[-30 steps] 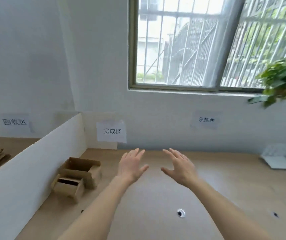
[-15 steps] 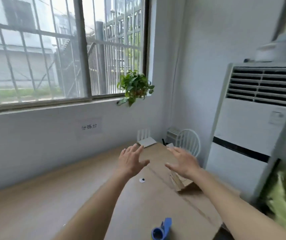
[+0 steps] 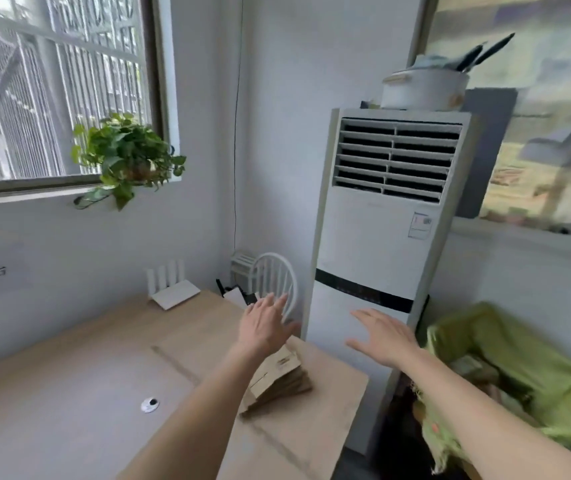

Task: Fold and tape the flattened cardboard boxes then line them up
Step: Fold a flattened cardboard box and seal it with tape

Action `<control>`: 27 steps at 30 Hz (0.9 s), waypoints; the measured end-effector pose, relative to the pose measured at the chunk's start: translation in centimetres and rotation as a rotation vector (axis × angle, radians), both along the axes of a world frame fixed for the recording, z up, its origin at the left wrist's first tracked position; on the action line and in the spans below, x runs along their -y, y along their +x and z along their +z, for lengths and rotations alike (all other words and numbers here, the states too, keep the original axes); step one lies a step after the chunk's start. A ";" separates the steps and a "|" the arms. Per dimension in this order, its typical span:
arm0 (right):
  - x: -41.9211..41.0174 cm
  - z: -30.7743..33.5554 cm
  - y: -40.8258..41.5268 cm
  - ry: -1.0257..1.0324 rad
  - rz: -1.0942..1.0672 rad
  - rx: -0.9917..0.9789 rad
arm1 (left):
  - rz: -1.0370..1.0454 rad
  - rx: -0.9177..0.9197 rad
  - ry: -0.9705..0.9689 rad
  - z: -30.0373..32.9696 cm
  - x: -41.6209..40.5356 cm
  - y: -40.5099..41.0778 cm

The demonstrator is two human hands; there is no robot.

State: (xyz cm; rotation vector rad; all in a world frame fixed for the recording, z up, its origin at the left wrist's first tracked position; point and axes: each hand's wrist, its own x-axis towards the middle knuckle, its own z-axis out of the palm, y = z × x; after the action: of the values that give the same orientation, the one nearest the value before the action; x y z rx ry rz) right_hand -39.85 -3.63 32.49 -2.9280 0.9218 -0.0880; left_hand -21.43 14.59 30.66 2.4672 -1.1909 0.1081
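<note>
Reaching with our left hand (image 3: 263, 327) and right hand (image 3: 384, 336) spread and empty, we should pinch only the top sheet of the brown flattened cardboard stack (image 3: 282, 379) — just below our left fingertips.

Both forearms are bare, without sleeves; the left hand (image 3: 264, 326) and right hand (image 3: 385, 337) wear no gloves, rings or watch.

left hand (image 3: 265, 323) raised, fingers straight | right hand (image 3: 384, 336) likewise (both empty, palms down)
</note>
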 end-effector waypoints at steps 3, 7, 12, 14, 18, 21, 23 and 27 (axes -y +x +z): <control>4.5 -0.3 4.0 0.038 0.011 -0.015 | 0.022 -0.034 0.008 -0.7 4.3 4.0; 8.4 -1.7 8.8 0.068 0.059 -0.023 | 0.077 -0.088 0.010 -2.1 8.5 8.2; 12.6 -6.1 15.4 0.127 0.133 -0.042 | 0.170 -0.139 0.061 -6.3 11.4 12.7; 14.2 -8.5 18.3 0.176 0.174 -0.064 | 0.221 -0.199 0.082 -9.1 12.3 14.6; 16.6 -15.8 25.1 0.186 0.313 -0.143 | 0.340 -0.311 0.151 -16.4 12.7 17.8; 17.5 -22.3 29.6 0.243 0.435 -0.231 | 0.440 -0.400 0.229 -22.2 12.7 19.2; 18.2 -26.2 32.0 0.330 0.431 -0.265 | 0.519 -0.478 0.257 -25.7 13.2 20.1; 20.1 -33.0 35.3 0.468 0.389 -0.326 | 0.623 -0.651 0.235 -31.8 15.5 21.1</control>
State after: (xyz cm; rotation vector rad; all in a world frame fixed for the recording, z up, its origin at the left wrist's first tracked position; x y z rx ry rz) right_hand -4.53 -23.73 -0.53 -2.6433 0.3144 0.5585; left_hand -0.36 -0.92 -1.19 2.6584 -0.1604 -0.6451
